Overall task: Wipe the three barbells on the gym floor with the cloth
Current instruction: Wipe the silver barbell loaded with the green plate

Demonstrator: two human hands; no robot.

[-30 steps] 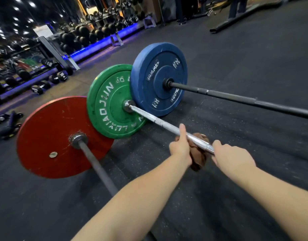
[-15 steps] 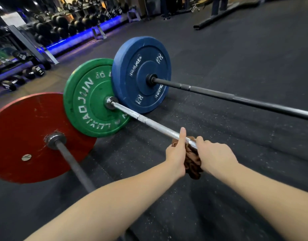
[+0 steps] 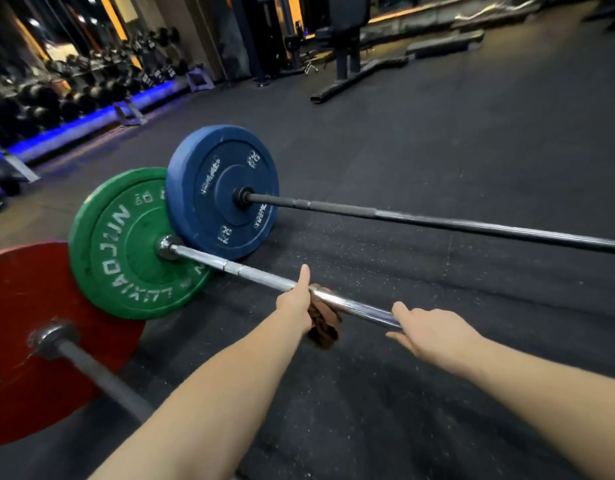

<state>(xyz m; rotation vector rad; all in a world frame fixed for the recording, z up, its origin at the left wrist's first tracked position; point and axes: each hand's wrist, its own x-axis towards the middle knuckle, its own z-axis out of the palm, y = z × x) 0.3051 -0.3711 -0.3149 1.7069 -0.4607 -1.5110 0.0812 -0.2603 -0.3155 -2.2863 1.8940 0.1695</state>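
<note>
Since a moment ago, my right grip point(image 3: 434, 336) has slid rightward along the chrome shaft, now well apart from the brown cloth point(image 3: 325, 323). On the gym floor point(image 3: 437, 150) lie the red-plated barbell point(image 3: 32, 323), green-plated barbell point(image 3: 126, 244) and blue-plated barbell point(image 3: 209, 188), side by side. My left grip point(image 3: 295, 306) holds the cloth against the green-plated barbell's shaft, thumb straight. I cannot tell whether the right grip closes round it.

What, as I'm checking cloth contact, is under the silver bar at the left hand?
The brown cloth hangs beneath the silver bar, held by the left hand, above the floor. The hand hides how it wraps.
</note>
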